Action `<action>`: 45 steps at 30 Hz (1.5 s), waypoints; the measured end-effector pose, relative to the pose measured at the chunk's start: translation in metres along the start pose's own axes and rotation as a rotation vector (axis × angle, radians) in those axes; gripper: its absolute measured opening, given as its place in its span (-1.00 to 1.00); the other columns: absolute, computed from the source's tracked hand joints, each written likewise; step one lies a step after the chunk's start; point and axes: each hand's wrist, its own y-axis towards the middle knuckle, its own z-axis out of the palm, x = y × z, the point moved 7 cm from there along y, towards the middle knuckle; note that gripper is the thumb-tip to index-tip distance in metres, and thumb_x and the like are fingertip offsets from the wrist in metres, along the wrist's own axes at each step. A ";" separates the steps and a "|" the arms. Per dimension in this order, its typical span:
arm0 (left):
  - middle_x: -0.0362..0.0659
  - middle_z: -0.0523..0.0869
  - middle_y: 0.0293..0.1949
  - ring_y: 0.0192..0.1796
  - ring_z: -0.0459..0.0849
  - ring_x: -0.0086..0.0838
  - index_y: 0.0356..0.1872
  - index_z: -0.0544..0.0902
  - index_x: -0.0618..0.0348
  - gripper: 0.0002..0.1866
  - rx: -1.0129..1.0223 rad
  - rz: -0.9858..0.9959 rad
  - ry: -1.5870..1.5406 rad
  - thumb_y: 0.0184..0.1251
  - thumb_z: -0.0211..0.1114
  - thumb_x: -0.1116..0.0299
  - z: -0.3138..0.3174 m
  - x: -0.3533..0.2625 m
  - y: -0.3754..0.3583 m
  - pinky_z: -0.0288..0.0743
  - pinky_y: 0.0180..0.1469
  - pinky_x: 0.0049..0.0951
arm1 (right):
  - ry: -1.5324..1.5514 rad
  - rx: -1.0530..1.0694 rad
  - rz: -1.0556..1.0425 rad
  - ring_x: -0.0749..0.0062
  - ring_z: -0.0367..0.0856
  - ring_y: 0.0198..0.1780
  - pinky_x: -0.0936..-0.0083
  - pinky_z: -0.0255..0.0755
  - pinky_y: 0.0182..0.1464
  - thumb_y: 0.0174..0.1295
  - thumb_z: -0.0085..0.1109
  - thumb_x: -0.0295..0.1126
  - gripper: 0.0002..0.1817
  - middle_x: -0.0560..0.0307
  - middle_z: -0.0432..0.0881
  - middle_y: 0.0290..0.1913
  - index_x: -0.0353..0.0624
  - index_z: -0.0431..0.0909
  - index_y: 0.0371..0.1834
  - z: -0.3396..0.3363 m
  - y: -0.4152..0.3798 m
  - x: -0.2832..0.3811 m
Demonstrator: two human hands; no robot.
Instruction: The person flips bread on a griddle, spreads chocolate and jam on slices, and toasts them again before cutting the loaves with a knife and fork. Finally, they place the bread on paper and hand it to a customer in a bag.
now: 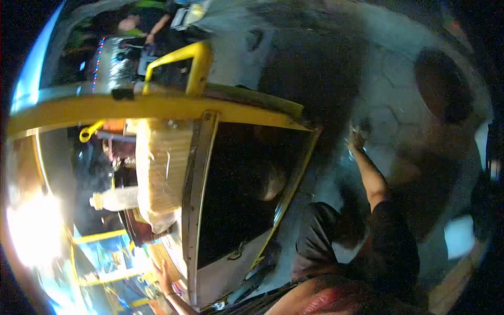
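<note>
The view is turned on its side, with the ground to the right. My left hand (166, 281) is at the counter of a yellow-framed cart (252, 114), its fingers stretched out by a tan board (169, 257). A clear plastic bottle (118, 200) with a pale cap and a plastic-wrapped stack of something pale yellow (167, 168) stand on the same counter. My right hand (357, 140) reaches away from the cart, low over the paving. Motion blur smears its fingers, so I cannot make out whether it holds the small pale bits beside it.
A bright lamp (34, 228) glares on the cart. A yellow handle (199, 65) sticks out from the frame. Another person's arm (159, 26) shows near a second stall with coloured lights. My bent knee (317, 226) is close to the cart's dark panel (247, 184).
</note>
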 end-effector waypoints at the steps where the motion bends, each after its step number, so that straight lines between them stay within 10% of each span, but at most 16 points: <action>1: 0.10 0.18 0.48 0.44 0.23 -0.25 0.51 0.06 0.33 -0.22 0.023 -0.065 0.032 0.45 0.22 0.17 0.000 -0.022 -0.006 0.13 0.44 -0.29 | 0.073 0.145 0.083 -0.11 0.50 0.24 -0.05 0.34 0.26 0.36 0.03 -0.06 -0.35 -0.22 0.49 0.26 0.01 0.21 0.49 0.047 0.012 -0.017; 3: 0.09 0.27 0.43 0.39 0.32 -0.25 0.50 0.10 0.32 -0.20 -0.008 -0.080 0.124 0.42 0.25 0.10 -0.002 -0.027 -0.015 0.20 0.39 -0.30 | 0.139 0.302 0.060 -0.08 0.58 0.16 0.02 0.35 0.25 0.46 -0.30 -0.07 -0.39 -0.27 0.61 0.09 -0.08 0.17 0.51 0.105 0.005 -0.042; 9: 0.19 0.27 0.43 0.44 0.28 -0.13 0.47 0.16 0.35 -0.17 -0.004 -0.040 0.073 0.39 0.25 -0.01 0.003 0.019 0.004 0.19 0.42 -0.23 | -0.066 0.527 -0.078 -0.13 0.50 0.23 0.08 0.38 0.27 0.18 0.08 -0.09 -0.50 -0.25 0.58 0.16 -0.25 0.63 0.03 0.120 -0.085 -0.060; 13: 0.25 0.33 0.39 0.45 0.28 0.01 0.42 0.22 0.41 -0.25 0.087 0.010 0.185 0.45 0.17 0.01 -0.007 -0.036 -0.004 0.16 0.44 -0.18 | 0.098 0.584 0.209 -0.10 0.56 0.16 0.10 0.44 0.19 0.11 0.14 -0.10 -0.51 -0.22 0.60 0.12 -0.26 0.66 -0.05 -0.032 -0.134 -0.016; 15: 0.28 0.41 0.31 0.39 0.33 0.08 0.36 0.30 0.44 -0.36 0.038 0.090 0.038 0.50 0.13 0.11 -0.011 -0.036 -0.002 0.19 0.42 -0.14 | 0.002 0.284 0.091 -0.08 0.63 0.05 0.12 0.49 0.10 0.14 0.09 -0.15 -0.59 -0.19 0.67 0.00 -0.24 0.68 -0.12 -0.078 -0.145 0.000; 18: 0.15 0.56 0.19 0.24 0.51 -0.04 0.18 0.49 0.37 -0.59 -0.050 0.191 -0.015 0.46 0.14 0.27 -0.038 -0.081 -0.025 0.33 0.30 -0.22 | 0.970 0.537 0.273 0.43 0.65 -0.35 0.45 0.51 -0.29 0.06 0.22 -0.41 -0.81 0.14 0.71 -0.35 -0.26 0.65 -0.30 -0.189 -0.185 0.038; 20: 0.06 0.65 0.10 0.17 0.59 -0.19 0.07 0.57 0.31 -0.72 0.004 0.202 -0.448 0.44 0.12 0.38 -0.022 -0.116 -0.055 0.41 0.21 -0.32 | 0.948 0.618 0.249 0.52 0.61 -0.33 0.51 0.48 -0.26 0.12 0.17 -0.39 -0.82 0.25 0.68 -0.34 -0.22 0.66 -0.27 -0.324 -0.211 0.078; 22: -0.03 0.77 -0.14 0.02 0.69 -0.32 0.02 0.63 0.27 -0.77 0.401 0.259 -0.642 0.42 0.16 0.45 -0.031 -0.226 -0.105 0.49 0.13 -0.35 | 1.055 0.706 0.109 0.46 0.59 -0.16 0.45 0.41 -0.07 0.19 0.14 -0.28 -0.80 0.23 0.66 -0.27 -0.18 0.60 -0.27 -0.428 -0.240 0.115; 24: 0.05 0.62 0.16 0.23 0.58 -0.26 0.13 0.59 0.26 -0.64 0.758 0.566 -0.791 0.36 0.29 0.37 -0.031 -0.308 -0.151 0.39 0.28 -0.32 | 1.274 0.786 -0.021 0.59 0.57 -0.16 0.54 0.41 -0.06 0.22 0.12 -0.34 -0.80 0.29 0.66 -0.26 -0.20 0.63 -0.20 -0.519 -0.265 0.158; 28: 0.10 0.10 0.51 0.53 0.11 -0.15 0.53 -0.04 0.22 0.16 0.763 0.774 -1.099 0.01 0.60 0.18 -0.023 -0.407 -0.158 0.00 0.53 -0.22 | 1.324 0.990 -0.379 0.68 0.56 -0.14 0.64 0.44 -0.06 0.25 0.18 -0.41 -0.74 0.32 0.65 -0.18 -0.23 0.63 -0.03 -0.660 -0.303 0.230; 32: -0.08 0.49 0.25 0.32 0.41 -0.41 0.40 0.26 0.25 -0.24 1.343 0.671 -1.387 0.18 0.42 0.45 -0.035 -0.507 -0.172 0.29 0.36 -0.35 | 1.432 0.649 -0.520 0.67 0.53 -0.19 0.60 0.48 -0.12 0.20 0.32 -0.42 -0.67 0.36 0.60 -0.24 -0.22 0.56 0.02 -0.712 -0.273 0.235; 34: -0.09 0.53 0.19 0.25 0.47 -0.44 0.36 0.30 0.26 -0.32 1.225 0.717 -1.383 0.21 0.37 0.49 -0.047 -0.552 -0.159 0.34 0.31 -0.36 | 1.250 0.538 -0.588 0.65 0.51 -0.17 0.58 0.49 -0.13 0.17 0.37 -0.37 -0.57 0.27 0.55 -0.13 -0.22 0.50 0.09 -0.755 -0.247 0.236; 36: -0.11 0.57 0.13 0.18 0.52 -0.47 0.31 0.34 0.27 -0.40 1.096 0.732 -1.373 0.23 0.32 0.53 -0.066 -0.586 -0.153 0.39 0.26 -0.38 | 0.957 -0.063 -0.550 0.58 0.49 -0.10 0.56 0.48 -0.15 0.15 0.39 -0.32 -0.43 0.16 0.47 -0.01 -0.19 0.43 0.23 -0.833 -0.229 0.228; 38: -0.05 0.56 0.15 0.19 0.54 -0.39 0.32 0.32 0.28 -0.39 0.756 0.946 -1.452 0.24 0.30 0.50 -0.119 -0.642 -0.137 0.38 0.28 -0.35 | 1.196 0.155 -0.689 0.45 0.48 0.04 0.44 0.47 0.02 0.16 0.36 -0.31 -0.33 0.06 0.41 0.25 -0.16 0.36 0.35 -0.853 -0.190 0.224; 42: 0.02 0.52 0.19 0.24 0.52 -0.20 0.31 0.34 0.28 -0.35 0.681 1.165 -1.225 0.22 0.38 0.33 -0.197 -0.695 -0.124 0.33 0.32 -0.28 | 1.296 0.361 -0.814 0.59 0.56 0.05 0.59 0.43 0.11 0.17 0.20 -0.54 -0.61 0.26 0.58 0.02 -0.20 0.50 0.11 -0.923 -0.129 0.232; 45: -0.01 0.61 0.07 0.10 0.61 -0.31 0.20 0.44 0.31 -0.46 0.272 0.965 -1.352 0.31 0.30 0.18 -0.276 -0.664 -0.064 0.45 0.19 -0.33 | 1.319 0.133 -0.951 0.61 0.55 0.03 0.61 0.47 0.02 0.18 0.17 -0.56 -0.65 0.27 0.58 -0.04 -0.22 0.48 0.06 -1.014 -0.089 0.241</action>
